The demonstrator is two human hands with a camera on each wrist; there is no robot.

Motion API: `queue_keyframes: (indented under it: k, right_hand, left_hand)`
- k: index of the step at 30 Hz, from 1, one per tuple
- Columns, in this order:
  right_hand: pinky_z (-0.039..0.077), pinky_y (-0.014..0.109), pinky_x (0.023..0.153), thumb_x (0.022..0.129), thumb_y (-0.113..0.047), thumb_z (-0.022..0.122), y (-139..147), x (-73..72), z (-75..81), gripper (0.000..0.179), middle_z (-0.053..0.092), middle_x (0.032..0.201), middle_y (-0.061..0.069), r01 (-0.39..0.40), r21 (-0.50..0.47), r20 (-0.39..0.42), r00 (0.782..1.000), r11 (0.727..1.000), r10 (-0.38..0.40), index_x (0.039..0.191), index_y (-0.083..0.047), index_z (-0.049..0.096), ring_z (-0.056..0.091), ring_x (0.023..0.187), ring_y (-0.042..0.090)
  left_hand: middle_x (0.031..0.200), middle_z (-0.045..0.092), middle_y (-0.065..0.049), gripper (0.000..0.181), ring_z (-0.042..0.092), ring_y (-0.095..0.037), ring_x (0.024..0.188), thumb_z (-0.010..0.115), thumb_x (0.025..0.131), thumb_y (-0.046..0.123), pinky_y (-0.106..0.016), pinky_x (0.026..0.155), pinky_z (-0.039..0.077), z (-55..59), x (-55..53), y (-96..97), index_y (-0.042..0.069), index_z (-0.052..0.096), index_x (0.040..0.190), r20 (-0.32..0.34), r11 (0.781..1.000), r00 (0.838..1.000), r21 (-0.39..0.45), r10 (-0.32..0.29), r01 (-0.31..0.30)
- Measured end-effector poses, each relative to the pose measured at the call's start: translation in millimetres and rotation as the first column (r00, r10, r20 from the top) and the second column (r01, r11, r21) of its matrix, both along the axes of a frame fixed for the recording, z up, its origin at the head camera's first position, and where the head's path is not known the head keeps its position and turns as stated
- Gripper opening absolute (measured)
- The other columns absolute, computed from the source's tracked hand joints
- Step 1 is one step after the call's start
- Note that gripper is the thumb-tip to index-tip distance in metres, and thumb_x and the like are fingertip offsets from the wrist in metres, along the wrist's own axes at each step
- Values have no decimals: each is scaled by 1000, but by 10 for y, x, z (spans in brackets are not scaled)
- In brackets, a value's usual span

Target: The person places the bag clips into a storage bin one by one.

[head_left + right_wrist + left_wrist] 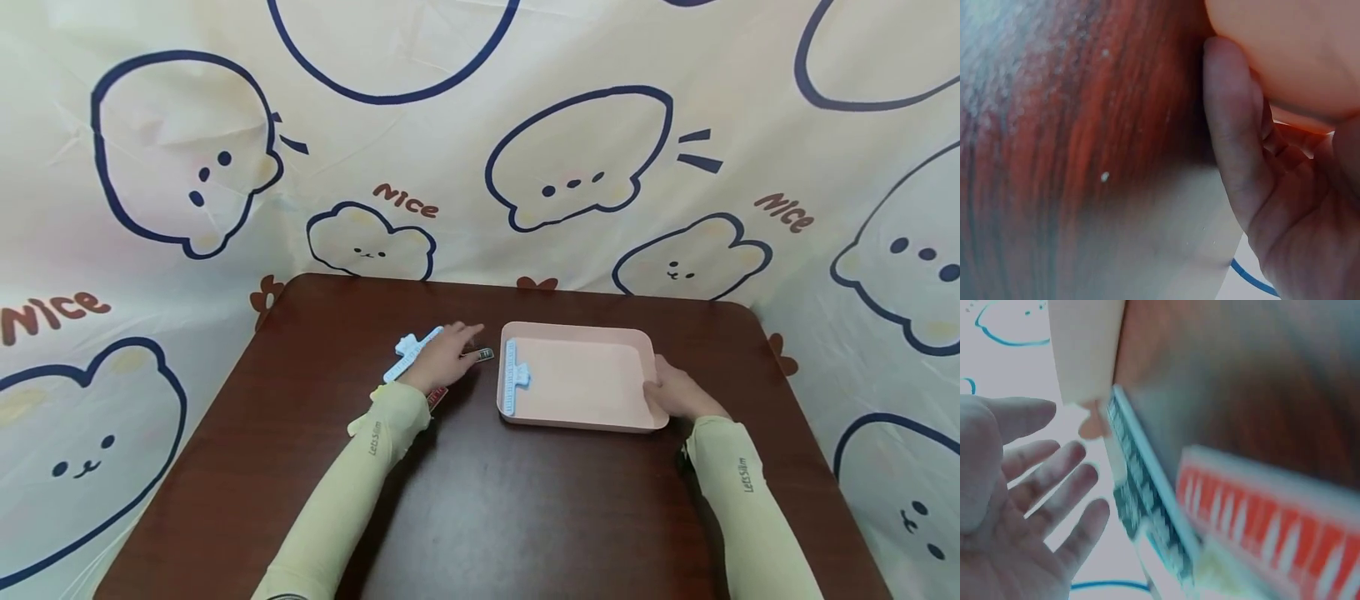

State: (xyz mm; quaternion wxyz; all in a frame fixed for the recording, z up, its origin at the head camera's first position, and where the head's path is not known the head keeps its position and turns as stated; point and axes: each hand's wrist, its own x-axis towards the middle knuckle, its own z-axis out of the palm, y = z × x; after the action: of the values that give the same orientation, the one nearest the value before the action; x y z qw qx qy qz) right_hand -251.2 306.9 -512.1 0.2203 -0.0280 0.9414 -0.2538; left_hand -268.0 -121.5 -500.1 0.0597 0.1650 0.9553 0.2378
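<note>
A pink rectangular tray point(581, 379) lies on the table, and my right hand point(678, 390) grips its right edge. Inside it, along the left wall, is a light-blue marked strip with a small tab point(511, 379). My left hand point(444, 357), fingers extended, hovers over a small group of similar strips left of the tray. Beside that hand is another light-blue strip point(411, 353). A dark strip with white marks point(1144, 487) and a red strip with white marks point(1260, 519) are partly hidden by the hand and sleeve in the head view.
The dark brown table point(525, 508) has rounded far corners. A cream curtain point(465, 150) with cartoon bears and lettering surrounds its back and sides.
</note>
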Motion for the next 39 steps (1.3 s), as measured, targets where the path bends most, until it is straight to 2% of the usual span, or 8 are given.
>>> queue_keyframes:
  k: [2, 4, 10, 15, 21, 24, 32, 39]
  right_hand:
    - [43, 59, 107, 104, -22, 41, 16, 1, 6, 72, 42, 150, 39, 0, 3, -10, 1000, 1000, 0, 159, 12, 8, 55, 123, 40]
    - [43, 59, 108, 103, -21, 41, 28, 4, 12, 72, 42, 150, 40, -3, 9, -18, 1000, 1000, 4, 158, 13, 8, 55, 123, 41]
    - [38, 62, 113, 103, -21, 41, 35, 15, 10, 76, 32, 156, 41, 15, 12, 15, 1000, 1000, -15, 159, 13, 3, 50, 129, 43]
    - [41, 60, 110, 103, -21, 42, 15, 13, 8, 74, 38, 153, 40, 11, 10, 4, 1000, 1000, -11, 159, 12, 7, 53, 125, 41]
    - [44, 58, 107, 104, -21, 42, -1, -18, -14, 72, 43, 149, 40, -9, 13, -16, 1000, 1000, 9, 158, 14, 9, 56, 121, 39]
    - [45, 58, 106, 104, -21, 43, 0, -25, -20, 71, 45, 147, 41, -17, 21, -20, 1000, 1000, 17, 157, 14, 11, 57, 121, 40]
    - [46, 56, 103, 104, -21, 42, 6, -41, -45, 69, 50, 143, 39, -22, 25, -34, 999, 999, 23, 157, 13, 13, 59, 116, 38]
    - [48, 53, 99, 103, -18, 42, -1, -26, -35, 68, 52, 140, 38, -26, 12, -43, 999, 1000, 26, 156, 14, 14, 60, 110, 35]
  left_hand:
    - [140, 59, -13, 51, 54, -32, 130, 62, 104, 23, -53, 109, 47, 15, -52, -84, 9, 50, 152, -42, 999, 999, -40, 27, -29]
    - [139, 59, -14, 46, 56, -33, 128, 62, 104, 24, -52, 106, 48, 25, -90, -157, 7, 54, 146, -48, 996, 997, -69, 57, -61]
    - [118, 67, -13, 29, 65, -29, 105, 63, 104, 25, -48, 94, 54, 20, -128, -274, 4, 63, 125, 15, 989, 994, -102, 109, -107]
    - [103, 67, -10, 20, 62, -25, 90, 65, 103, 25, -44, 85, 53, -23, -131, -305, 7, 64, 112, 24, 986, 994, -132, 109, -105]
    - [93, 63, -7, 18, 59, -23, 80, 64, 104, 26, -40, 75, 50, -13, -132, -314, 9, 60, 104, 52, 986, 989, -97, 140, -135]
    - [93, 63, -7, 18, 59, -23, 79, 63, 104, 26, -40, 75, 50, 3, -129, -319, 9, 59, 104, 48, 989, 990, -80, 130, -126]
    - [98, 64, -8, 14, 59, -24, 85, 65, 103, 21, -44, 81, 51, 92, -94, -336, 8, 60, 99, -28, 995, 995, -27, 96, -97]
    - [101, 67, -10, 13, 60, -25, 82, 66, 103, 20, -42, 78, 51, 233, -56, -331, 8, 62, 100, -71, 986, 986, 78, 150, -145]
